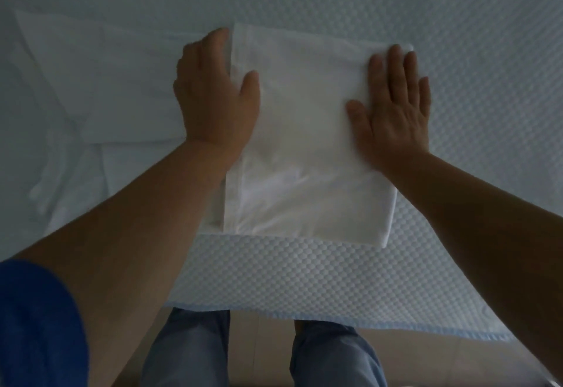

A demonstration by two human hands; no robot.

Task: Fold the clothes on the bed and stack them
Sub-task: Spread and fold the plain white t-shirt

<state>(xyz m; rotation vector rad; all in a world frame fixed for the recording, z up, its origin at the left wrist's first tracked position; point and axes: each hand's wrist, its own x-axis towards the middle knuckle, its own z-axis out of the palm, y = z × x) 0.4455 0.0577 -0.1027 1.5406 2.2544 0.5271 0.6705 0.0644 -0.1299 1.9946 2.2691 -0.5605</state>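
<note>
Nearest, jeans-clad legs (189,350) stand against the quilted bed (304,274). On it lies a folded white garment (304,143) — right hand (396,106) flat on top, left hand (213,94) gripping its left edge. Loose white clothes (91,88) spread leftward.

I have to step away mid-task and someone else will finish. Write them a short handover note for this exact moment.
Left hand: grips the left edge of the folded white garment, fingers tucked at that edge, thumb on top.
Right hand: flat, pressing its right side.
The garment lies near the front edge of the bed.
Done: this piece looks folded.
Left: more white clothing lies spread out to the left, unfolded; fold it and stack.
</note>
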